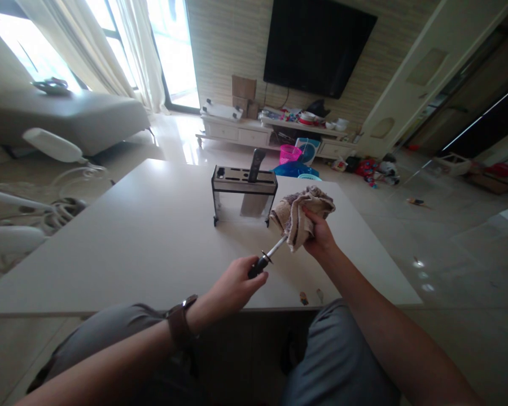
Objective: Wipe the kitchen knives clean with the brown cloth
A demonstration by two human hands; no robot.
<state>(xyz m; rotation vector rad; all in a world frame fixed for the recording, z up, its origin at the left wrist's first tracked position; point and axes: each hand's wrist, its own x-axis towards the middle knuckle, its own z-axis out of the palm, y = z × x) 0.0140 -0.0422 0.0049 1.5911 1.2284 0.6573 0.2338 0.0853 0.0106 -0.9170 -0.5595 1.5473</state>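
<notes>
My left hand [236,283] is closed around the black handle of a honing steel [276,246], whose thin metal rod points up and to the right. A beige and brown towel [294,217] is bunched in my right hand [319,235], which is closed on it. The rod's far end is hidden by the cloth. Just beyond my hands a knife block [230,180] with a slotted top and clear sides stands upright on the white table [152,237]. One cleaver [257,164] sits in it, black handle up, its broad blade visible through the clear side.
Two small objects, one a brownish piece [303,298], lie by the table's near edge. White chairs [53,146] stand to the left. Beyond the table are a pink basket [289,153] and a low white cabinet [254,134] under a television [317,48].
</notes>
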